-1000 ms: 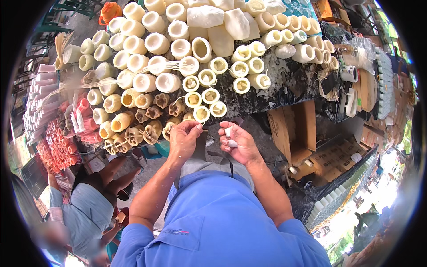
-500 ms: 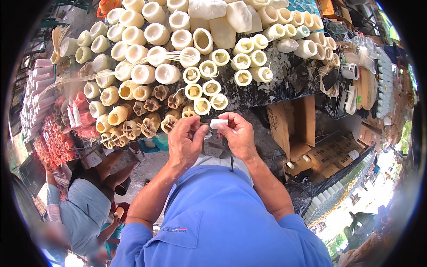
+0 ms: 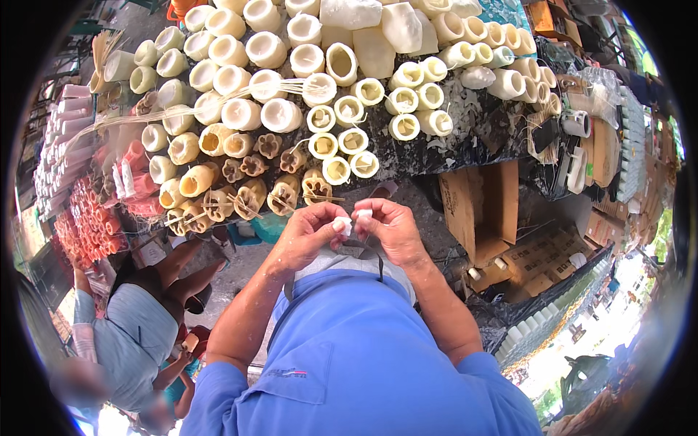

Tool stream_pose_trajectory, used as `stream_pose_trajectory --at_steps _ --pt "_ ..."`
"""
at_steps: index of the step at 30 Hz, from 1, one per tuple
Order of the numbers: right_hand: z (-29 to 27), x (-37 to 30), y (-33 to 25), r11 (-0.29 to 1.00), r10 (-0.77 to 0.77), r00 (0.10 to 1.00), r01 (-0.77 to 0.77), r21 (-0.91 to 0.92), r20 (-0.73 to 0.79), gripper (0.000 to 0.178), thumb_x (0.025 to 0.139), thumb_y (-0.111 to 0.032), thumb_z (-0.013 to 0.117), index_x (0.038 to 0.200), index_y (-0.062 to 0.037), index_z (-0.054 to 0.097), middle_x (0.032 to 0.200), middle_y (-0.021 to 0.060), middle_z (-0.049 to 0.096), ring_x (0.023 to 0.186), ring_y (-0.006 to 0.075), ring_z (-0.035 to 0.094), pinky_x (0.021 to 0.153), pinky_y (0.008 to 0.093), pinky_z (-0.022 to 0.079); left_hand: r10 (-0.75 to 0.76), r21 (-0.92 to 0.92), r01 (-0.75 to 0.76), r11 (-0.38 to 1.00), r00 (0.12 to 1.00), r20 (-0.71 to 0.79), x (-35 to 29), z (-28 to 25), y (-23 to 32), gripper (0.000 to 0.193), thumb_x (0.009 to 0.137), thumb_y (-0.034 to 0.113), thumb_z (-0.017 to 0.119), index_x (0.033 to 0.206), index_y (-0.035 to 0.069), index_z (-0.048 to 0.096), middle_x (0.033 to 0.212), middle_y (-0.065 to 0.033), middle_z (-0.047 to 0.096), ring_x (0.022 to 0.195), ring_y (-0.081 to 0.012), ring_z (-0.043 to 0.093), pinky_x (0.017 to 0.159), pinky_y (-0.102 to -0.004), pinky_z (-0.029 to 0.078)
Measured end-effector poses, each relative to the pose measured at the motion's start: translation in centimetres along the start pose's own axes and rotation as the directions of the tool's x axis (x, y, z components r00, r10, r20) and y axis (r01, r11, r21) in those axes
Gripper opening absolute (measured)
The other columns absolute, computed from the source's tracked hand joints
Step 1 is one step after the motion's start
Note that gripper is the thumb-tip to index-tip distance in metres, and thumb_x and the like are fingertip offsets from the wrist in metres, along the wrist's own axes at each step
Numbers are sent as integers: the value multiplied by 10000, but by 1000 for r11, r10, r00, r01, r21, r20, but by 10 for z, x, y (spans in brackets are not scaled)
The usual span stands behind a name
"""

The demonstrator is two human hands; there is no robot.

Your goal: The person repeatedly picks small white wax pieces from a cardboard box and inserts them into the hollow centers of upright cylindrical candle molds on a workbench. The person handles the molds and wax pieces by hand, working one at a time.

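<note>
Both of my hands are held in front of my body, just off the near edge of a table covered in hollow wax candles. My left hand pinches a small white wax piece between thumb and fingers. Close beside it, my right hand pinches another white wax piece, partly hidden by the fingertips. Just beyond my left hand stands a brownish flower-shaped candle mould or shell with a thin stick lying across it. Cream wax cylinders stand farther out, some with small pieces inside.
A bundle of pale wicks lies across the cylinders. Pink-red wax pieces fill the left side. An open cardboard box sits below the table at right. Another person in a grey shirt is at lower left.
The white block between my hands now shows as separate pieces, one in each hand. My left hand has drawn back slightly, and the flower-shaped wax piece behind it shows more.
</note>
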State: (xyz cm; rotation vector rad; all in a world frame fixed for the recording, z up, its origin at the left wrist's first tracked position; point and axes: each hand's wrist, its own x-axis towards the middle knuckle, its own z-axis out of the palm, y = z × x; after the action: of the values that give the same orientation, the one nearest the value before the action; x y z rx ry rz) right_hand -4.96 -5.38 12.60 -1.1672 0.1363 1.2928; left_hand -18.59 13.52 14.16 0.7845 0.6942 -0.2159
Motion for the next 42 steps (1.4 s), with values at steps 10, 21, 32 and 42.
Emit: stream_pose_trajectory --at_steps 10,21,32,42 --pt "11 30 1 640 -529 840 297 -709 -125 295 974 -35 810 1248 34 728 989 133 808 881 172 774 781 347 626 618 931 -172 323 783 -70 45 9 -9 343 928 184 859 1214 32 746 915 -109 728 825 -274 726 725 -418 565" --pt "28 51 -4 212 -712 689 395 -894 135 279 923 6 830 1184 19 729 931 147 772 743 256 755 676 364 605 697 872 -272 407 710 -103 51 -6 -5 234 964 111 780 1186 42 750 965 -162 741 837 -371 746 734 -460 588" --pt "29 48 -6 337 -698 716 349 -875 17 196 918 -12 844 1085 8 742 905 109 769 694 197 735 630 336 589 736 911 -276 306 676 -43 59 7 -10 110 977 81 763 1054 7 788 1014 -178 776 854 -363 769 741 -450 602" --pt "42 75 -4 -67 -766 568 398 -915 303 125 837 -12 814 907 -35 713 842 148 689 787 375 706 682 458 579 575 745 -215 631 775 -263 55 -4 -5 189 1045 136 741 1142 -20 783 786 -72 751 684 -90 638 644 -293 523"
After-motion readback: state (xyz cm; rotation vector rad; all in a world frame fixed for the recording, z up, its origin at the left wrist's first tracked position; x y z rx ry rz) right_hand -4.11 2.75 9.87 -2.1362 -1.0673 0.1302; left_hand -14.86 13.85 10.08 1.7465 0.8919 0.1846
